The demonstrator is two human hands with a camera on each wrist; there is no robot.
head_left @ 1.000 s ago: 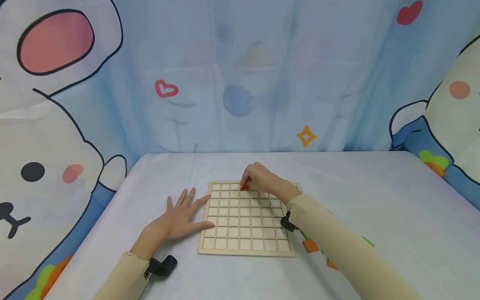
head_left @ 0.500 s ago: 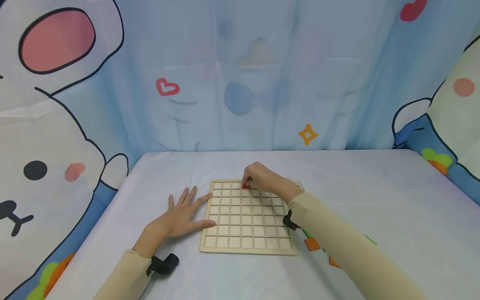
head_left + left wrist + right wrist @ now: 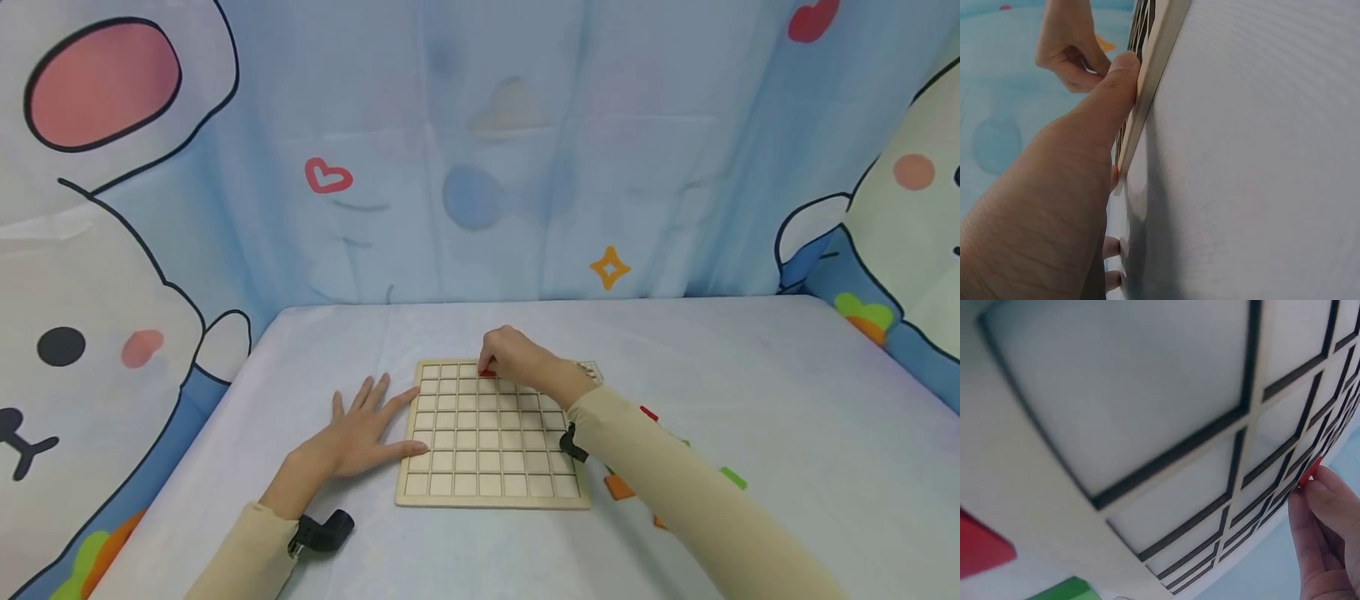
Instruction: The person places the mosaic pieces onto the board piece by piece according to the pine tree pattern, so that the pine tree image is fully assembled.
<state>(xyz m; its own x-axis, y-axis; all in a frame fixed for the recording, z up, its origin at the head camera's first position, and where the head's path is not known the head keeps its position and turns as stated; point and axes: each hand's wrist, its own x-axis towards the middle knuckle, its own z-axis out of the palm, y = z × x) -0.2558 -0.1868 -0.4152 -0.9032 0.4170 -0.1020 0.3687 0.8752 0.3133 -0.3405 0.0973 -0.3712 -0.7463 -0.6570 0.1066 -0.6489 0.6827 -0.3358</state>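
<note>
Red tile [image 3: 1310,472] (partly hidden) protrudes below the pinching right grip [image 3: 519,358].

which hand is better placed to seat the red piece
Probably the right hand: it pinches the red piece at the far side of the board; the left hand touches its left edge.

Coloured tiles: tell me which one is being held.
The red tile pinched in the right hand, at the gridded board's far side. The other visible tiles, including another red one, lie unheld to the board's right.
</note>
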